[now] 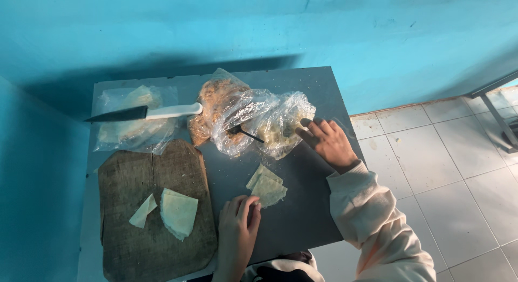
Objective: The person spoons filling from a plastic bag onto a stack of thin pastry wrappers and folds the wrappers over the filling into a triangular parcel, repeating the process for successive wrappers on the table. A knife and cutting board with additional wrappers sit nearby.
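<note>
Fingers (249, 205) pinch dough sheet (268, 189).

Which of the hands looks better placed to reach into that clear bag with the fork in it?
The right hand, probably. Its fingers already rest on the clear plastic bag beside the fork. The left hand is down at the near edge, pinching the folded pastry piece.

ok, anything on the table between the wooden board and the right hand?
Head view: yes. A folded pale pastry piece lies on the grey table between the wooden board and the right hand, with the left hand pinching its near corner.
</note>
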### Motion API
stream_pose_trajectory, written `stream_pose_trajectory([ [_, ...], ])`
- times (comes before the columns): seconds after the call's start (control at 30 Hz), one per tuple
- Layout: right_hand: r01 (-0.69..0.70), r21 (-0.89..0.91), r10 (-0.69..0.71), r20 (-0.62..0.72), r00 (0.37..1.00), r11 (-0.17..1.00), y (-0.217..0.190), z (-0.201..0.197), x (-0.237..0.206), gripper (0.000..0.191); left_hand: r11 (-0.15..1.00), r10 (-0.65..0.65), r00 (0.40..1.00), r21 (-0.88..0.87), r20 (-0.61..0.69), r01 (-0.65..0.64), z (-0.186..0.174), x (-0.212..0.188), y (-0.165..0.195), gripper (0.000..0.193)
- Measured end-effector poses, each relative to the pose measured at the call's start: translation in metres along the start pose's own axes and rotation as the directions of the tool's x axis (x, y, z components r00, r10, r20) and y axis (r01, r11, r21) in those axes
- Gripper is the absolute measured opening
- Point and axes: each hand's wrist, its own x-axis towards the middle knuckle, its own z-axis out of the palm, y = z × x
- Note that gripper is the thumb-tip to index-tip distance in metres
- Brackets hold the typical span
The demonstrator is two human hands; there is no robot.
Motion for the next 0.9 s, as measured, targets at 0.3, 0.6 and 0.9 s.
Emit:
stream_pose_trajectory([
  [0.3,-0.218,0.228,0.227,-0.013,0.974,0.949,-0.009,-0.004,0.011,0.024,1.0,0.004,1.0,0.003,0.002,-0.004,0.001,0.0,0.0,0.021],
  [0.6,-0.282,0.562,0.382,-0.066,0.922,0.777,-0.005,0.004,0.014,0.03,1.0,0.008,1.0,0.018,0.018,-0.009,-0.001,0.0,0.0,0.022],
  [0.9,-0.111,0.83,0.178,0.015,0.984,0.547,-0.047,-0.046,-0.002,0.045,0.998,0.034,0.999,-0.046,-0.028,-0.035,-0.008,-0.001,0.005,0.035],
])
